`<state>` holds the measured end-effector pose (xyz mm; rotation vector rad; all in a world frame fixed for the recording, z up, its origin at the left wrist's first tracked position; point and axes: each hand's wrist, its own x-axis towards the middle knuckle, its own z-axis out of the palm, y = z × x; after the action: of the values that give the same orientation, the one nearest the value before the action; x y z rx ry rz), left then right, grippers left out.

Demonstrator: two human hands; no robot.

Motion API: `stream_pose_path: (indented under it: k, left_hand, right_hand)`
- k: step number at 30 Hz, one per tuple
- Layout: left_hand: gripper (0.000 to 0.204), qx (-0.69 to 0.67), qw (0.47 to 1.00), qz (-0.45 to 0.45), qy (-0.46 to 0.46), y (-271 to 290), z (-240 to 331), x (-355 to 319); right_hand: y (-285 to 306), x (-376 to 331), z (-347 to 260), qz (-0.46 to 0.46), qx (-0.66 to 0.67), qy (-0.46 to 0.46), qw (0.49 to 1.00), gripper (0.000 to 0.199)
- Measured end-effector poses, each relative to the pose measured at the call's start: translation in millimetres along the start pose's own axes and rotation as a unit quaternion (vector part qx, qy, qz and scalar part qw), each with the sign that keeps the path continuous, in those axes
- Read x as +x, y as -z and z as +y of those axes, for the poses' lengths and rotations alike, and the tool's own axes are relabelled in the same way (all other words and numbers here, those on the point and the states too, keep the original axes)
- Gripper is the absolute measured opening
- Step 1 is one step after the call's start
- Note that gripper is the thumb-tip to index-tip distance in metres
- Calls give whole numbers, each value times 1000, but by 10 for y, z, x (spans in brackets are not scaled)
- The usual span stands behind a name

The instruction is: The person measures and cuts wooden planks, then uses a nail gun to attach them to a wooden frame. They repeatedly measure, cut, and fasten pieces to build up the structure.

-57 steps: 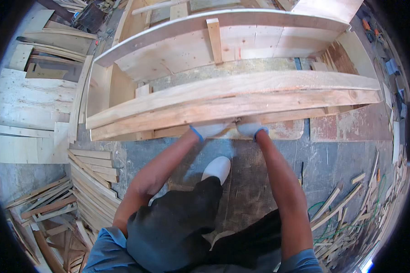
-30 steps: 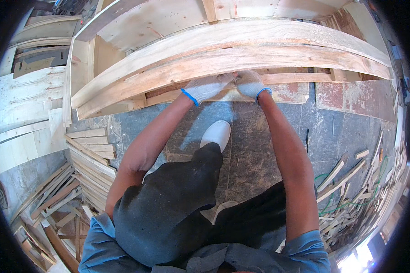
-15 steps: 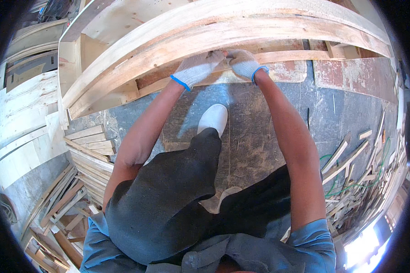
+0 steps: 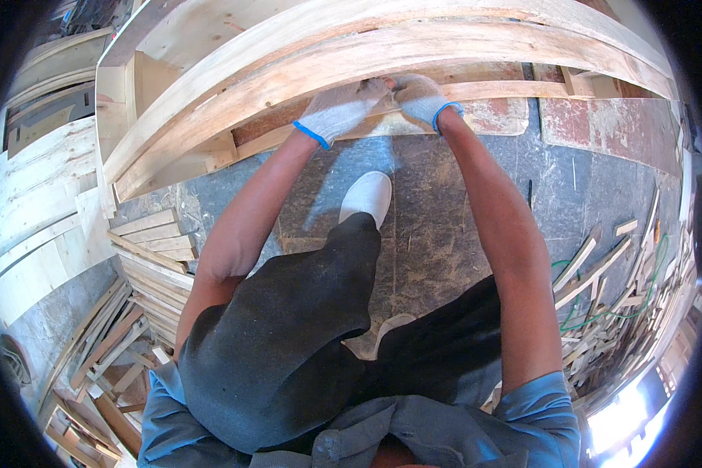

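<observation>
Flooring (image 4: 437,234), dark and scuffed, is hidden at the near side by the person's dark trousers (image 4: 281,351). Along the far side spans a pale timber frame (image 4: 460,43), its far part cut off from view; two long near boards cover much of what lies beneath. Plywood sheets (image 4: 43,203) at left run into the dark rim. Scrap strips (image 4: 593,285) clutter the right, too jumbled to count; stacked slats (image 4: 160,238) lie left of the forearms. Between the forearms is a white shoe (image 4: 366,195). Left hand (image 4: 339,113) and right hand (image 4: 421,101), in whitish blue-cuffed gloves, are close together at the near boards' underside, fingers curled inward; whether they grip anything cannot be told. Thin green cord (image 4: 612,315) crosses the scraps.
</observation>
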<state>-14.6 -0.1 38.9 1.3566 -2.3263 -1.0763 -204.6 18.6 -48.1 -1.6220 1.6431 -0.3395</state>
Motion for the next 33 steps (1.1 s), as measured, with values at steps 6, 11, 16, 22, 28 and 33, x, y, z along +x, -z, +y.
stream_pose_path:
  k: [6,11,16,22,28,33]
  left_hand:
    - [46,28,999,31,-23,-80,-8,-48]
    - [55,-3,1000,-18,14,-34,-23,-22]
    - [46,150,988,-30,-35,109,-92,-194]
    - [36,128,977,-75,-155,659,989,-935]
    - [50,211,943,155,-207,1481,1104,-383]
    - [47,202,973,-49,-102,1562,793,187]
  right_hand:
    - [1,12,54,-19,-6,-4,1000,35]
    - [32,-293,176,23,3,40,999,42]
    - [615,-1207,630,1,-63,-8,998,45]
    - [576,-3772,1266,224,10,-271,936,36]
    - [-803,-5730,1166,340,-26,-513,788,37]
    - [-1468,-5980,557,293,77,-651,696,35]
